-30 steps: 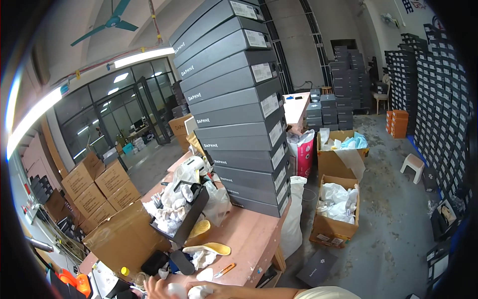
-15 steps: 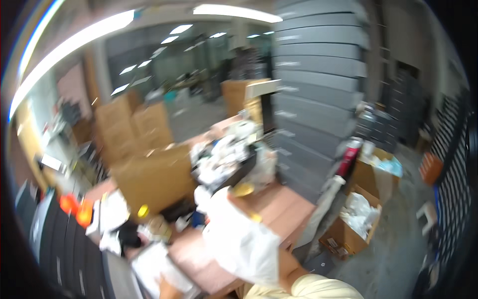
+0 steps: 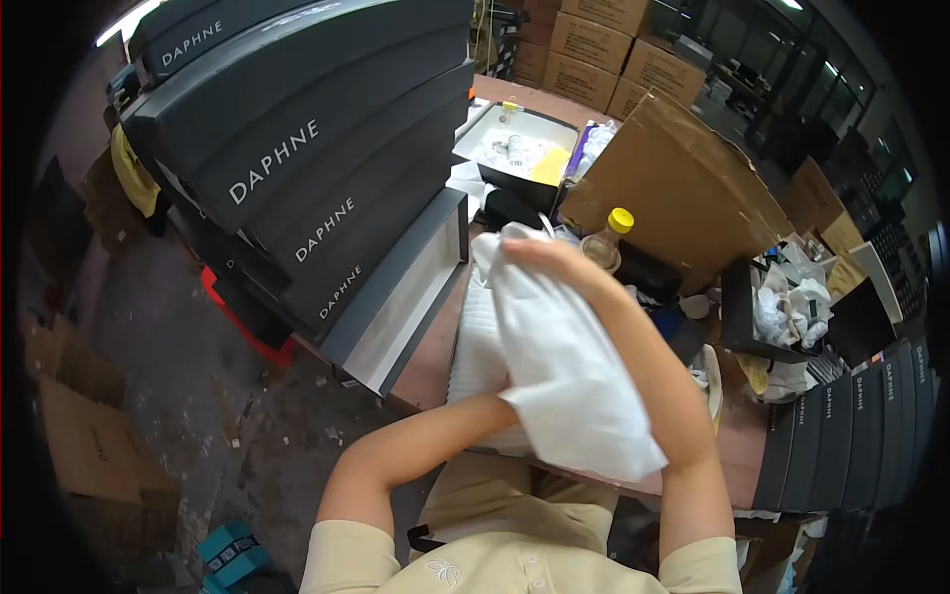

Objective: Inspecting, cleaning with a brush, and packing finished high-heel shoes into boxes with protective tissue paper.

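In the head view, a white cloth bag (image 3: pixel 569 381) is held up in front of the person, over the edge of a brown table (image 3: pixel 432 346). The top of the bag is gripped by the right hand (image 3: pixel 549 259), with the fingers closed on the cloth. The left hand (image 3: pixel 510 404) is hidden behind the bag, so it cannot be told if it is gripping or loose; only the forearm is seen going in under the cloth. More white cloth (image 3: pixel 477 342) is seen lying on the table just behind the bag, near the left hand. Just past the right hand, a clear bottle with a yellow cap (image 3: pixel 606 243) is seen. To the left of the hands, a tall stack of dark grey boxes (image 3: pixel 297 148) is piled up. To the right of the right hand, a big sheet of brown cardboard (image 3: pixel 683 188) is leaned
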### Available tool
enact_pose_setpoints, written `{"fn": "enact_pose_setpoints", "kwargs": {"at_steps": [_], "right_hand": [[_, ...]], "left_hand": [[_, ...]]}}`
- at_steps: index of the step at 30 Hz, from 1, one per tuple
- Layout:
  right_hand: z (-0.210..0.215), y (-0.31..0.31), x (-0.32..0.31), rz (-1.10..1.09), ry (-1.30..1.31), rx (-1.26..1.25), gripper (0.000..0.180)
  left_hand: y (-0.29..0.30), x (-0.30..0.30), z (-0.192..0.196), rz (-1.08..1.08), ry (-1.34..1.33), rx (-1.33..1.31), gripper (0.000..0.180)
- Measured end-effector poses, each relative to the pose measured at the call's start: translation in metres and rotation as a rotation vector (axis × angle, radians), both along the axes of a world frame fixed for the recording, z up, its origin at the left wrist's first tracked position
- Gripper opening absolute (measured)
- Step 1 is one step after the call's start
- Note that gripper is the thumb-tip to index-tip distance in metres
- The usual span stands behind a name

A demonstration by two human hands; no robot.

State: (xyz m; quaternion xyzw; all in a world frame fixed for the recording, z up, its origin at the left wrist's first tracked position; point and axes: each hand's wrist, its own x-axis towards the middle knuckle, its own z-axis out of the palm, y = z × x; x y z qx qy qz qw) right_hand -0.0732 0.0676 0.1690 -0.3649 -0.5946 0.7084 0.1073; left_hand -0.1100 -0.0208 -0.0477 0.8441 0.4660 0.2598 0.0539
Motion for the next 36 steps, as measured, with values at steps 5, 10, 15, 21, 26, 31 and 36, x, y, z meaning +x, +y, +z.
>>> {"fn": "enact_pose_setpoints", "kwargs": {"at_steps": [5,10,15,21,26,31,36], "right_hand": [[-0.093,0.054,-0.012,0.021,0.062,0.207,0.043],[-0.113,0.059,-0.011,0.061,-0.464,0.716,0.056],[-0.132,0.045,-0.016,0.052,-0.596,1.044,0.063],[-0.164,0.035,-0.006,-0.083,-0.708,1.075,0.061],[-0.173,0.036,-0.009,-0.095,-0.676,1.096,0.059],[-0.169,0.039,-0.008,-0.071,-0.701,1.039,0.062],[-0.161,0.040,-0.007,-0.103,-0.710,1.028,0.064]], "left_hand": [[-0.045,-0.038,0.082,-0.126,-0.280,-0.368,0.050],[-0.039,-0.063,0.073,0.014,0.154,-0.285,0.059],[-0.028,-0.049,0.067,0.035,0.263,-0.274,0.061],[-0.044,-0.062,0.075,0.074,0.050,-0.217,0.055],[-0.044,-0.061,0.071,0.080,0.008,-0.212,0.053],[-0.042,-0.057,0.069,0.101,0.084,-0.203,0.058],[-0.039,-0.058,0.071,0.093,0.144,-0.229,0.060]]}}
